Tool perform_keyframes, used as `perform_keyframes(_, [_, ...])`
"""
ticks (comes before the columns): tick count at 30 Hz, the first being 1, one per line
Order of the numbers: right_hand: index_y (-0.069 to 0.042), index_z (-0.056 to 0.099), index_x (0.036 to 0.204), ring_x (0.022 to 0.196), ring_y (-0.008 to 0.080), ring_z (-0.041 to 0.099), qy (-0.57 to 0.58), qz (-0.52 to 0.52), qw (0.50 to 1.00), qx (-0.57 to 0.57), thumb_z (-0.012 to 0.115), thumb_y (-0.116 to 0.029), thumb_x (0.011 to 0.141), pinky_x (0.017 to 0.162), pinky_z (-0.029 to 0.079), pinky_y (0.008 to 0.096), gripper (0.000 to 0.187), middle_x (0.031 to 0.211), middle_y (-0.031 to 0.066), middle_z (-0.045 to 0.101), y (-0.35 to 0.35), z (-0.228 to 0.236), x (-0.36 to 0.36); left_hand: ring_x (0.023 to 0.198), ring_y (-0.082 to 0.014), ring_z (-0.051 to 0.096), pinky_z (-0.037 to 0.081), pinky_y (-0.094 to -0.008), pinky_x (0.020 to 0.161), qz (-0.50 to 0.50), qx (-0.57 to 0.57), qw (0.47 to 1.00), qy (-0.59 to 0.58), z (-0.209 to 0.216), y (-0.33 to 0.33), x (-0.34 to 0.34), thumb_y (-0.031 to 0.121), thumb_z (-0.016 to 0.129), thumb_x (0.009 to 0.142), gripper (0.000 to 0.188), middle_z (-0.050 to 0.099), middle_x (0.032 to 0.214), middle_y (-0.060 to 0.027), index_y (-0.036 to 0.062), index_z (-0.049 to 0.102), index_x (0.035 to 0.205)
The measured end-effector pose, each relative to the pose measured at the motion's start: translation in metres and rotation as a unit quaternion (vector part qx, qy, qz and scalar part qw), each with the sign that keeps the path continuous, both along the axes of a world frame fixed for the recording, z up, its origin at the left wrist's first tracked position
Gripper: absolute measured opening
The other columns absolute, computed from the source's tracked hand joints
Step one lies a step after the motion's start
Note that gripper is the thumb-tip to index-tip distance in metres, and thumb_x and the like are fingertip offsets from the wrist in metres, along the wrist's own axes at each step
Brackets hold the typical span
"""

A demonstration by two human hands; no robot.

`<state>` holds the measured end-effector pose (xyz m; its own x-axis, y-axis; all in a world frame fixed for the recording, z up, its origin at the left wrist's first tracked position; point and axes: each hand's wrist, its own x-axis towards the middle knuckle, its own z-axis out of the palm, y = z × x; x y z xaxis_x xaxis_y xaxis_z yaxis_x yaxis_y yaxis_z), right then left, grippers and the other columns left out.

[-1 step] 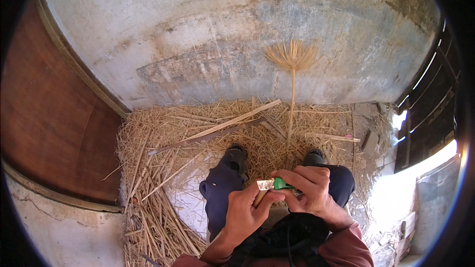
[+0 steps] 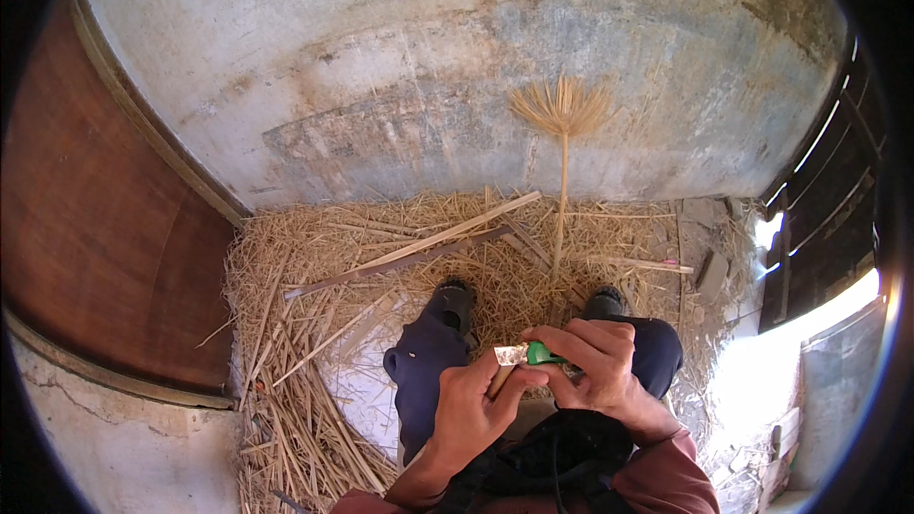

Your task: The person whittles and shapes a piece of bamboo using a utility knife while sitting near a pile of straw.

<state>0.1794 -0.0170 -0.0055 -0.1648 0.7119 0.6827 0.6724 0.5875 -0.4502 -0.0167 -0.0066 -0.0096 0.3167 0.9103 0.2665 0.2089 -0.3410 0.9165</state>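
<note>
My left hand (image 2: 473, 411) and my right hand (image 2: 592, 362) meet in front of my knees. My left hand grips a short tan stick (image 2: 500, 382) with a silvery white piece (image 2: 509, 354) at its top. My right hand closes over a small green object (image 2: 540, 354) that touches the silvery piece. How the green object and the stick join is hidden by my fingers. I sit with dark blue trouser legs (image 2: 419, 371) drawn up and dark shoes (image 2: 453, 302) resting on straw.
Loose straw (image 2: 305, 324) covers the floor, with long pale sticks (image 2: 428, 246) lying across it. A dried fan-shaped stalk (image 2: 562, 109) stands against the grey plaster wall (image 2: 428, 67). A brown wooden door (image 2: 86, 257) is at left, a dark barred gate (image 2: 819, 219) at right, a stone (image 2: 712, 276) nearby.
</note>
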Motion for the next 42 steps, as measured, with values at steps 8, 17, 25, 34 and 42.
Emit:
perform_keyframes(8, [-0.003,0.079,0.114,0.060,0.0259,0.070,0.072,0.007,0.995,-0.064,0.087,-0.016,0.086,0.055,0.055,0.0344,0.032,0.081,0.0104,0.073,-0.003,0.004,0.000,0.048,-0.0174,0.055,0.040,-0.0339,0.048,-0.011,0.017,1.000,0.022,0.007,0.001,0.000,0.020,0.081,0.099,0.026,0.056,0.061,-0.0107,0.0016,0.065,0.090])
perform_keyframes(17, [-0.005,0.077,0.117,0.071,0.0291,0.074,0.076,-0.061,0.989,-0.115,0.085,-0.020,0.090,0.060,0.055,0.0372,0.032,0.089,0.0112,0.075,0.009,-0.008,0.007,0.063,-0.0120,0.055,0.042,-0.0315,0.057,-0.073,-0.154,0.985,-0.034,0.000,0.007,-0.016,0.020,0.064,0.110,0.020,0.059,0.073,-0.0084,0.0006,0.061,0.104])
perform_keyframes(25, [-0.011,0.074,0.120,0.067,0.0254,0.071,-0.119,-0.127,0.983,-0.052,0.085,-0.026,0.088,0.059,0.055,0.0372,0.037,0.083,0.0049,0.069,0.008,-0.014,0.004,0.067,-0.0060,0.053,0.041,-0.0256,0.059,-0.090,-0.170,0.979,-0.066,-0.012,0.008,-0.004,0.024,0.057,0.114,0.028,0.064,0.076,-0.0034,-0.0019,0.068,0.116])
perform_keyframes(34, [-0.012,0.076,0.120,0.067,0.0246,0.069,-0.140,-0.136,0.980,-0.048,0.085,-0.026,0.087,0.059,0.055,0.0371,0.037,0.082,0.0034,0.068,0.000,-0.007,0.007,0.062,-0.0105,0.058,0.046,-0.0293,0.058,-0.059,-0.098,0.993,0.006,-0.026,0.013,0.010,0.018,0.053,0.115,0.027,0.068,0.073,-0.0067,-0.0029,0.070,0.110])
perform_keyframes(42, [-0.007,0.077,0.114,0.066,0.0270,0.073,0.003,-0.135,0.986,-0.103,0.088,-0.022,0.086,0.057,0.055,0.0363,0.033,0.087,0.0084,0.075,-0.009,0.008,0.026,0.057,-0.0063,0.046,0.036,-0.0270,0.054,-0.044,-0.236,0.967,-0.089,-0.027,0.034,-0.009,0.028,0.059,0.113,0.031,0.050,0.065,0.0020,0.0016,0.062,0.098])
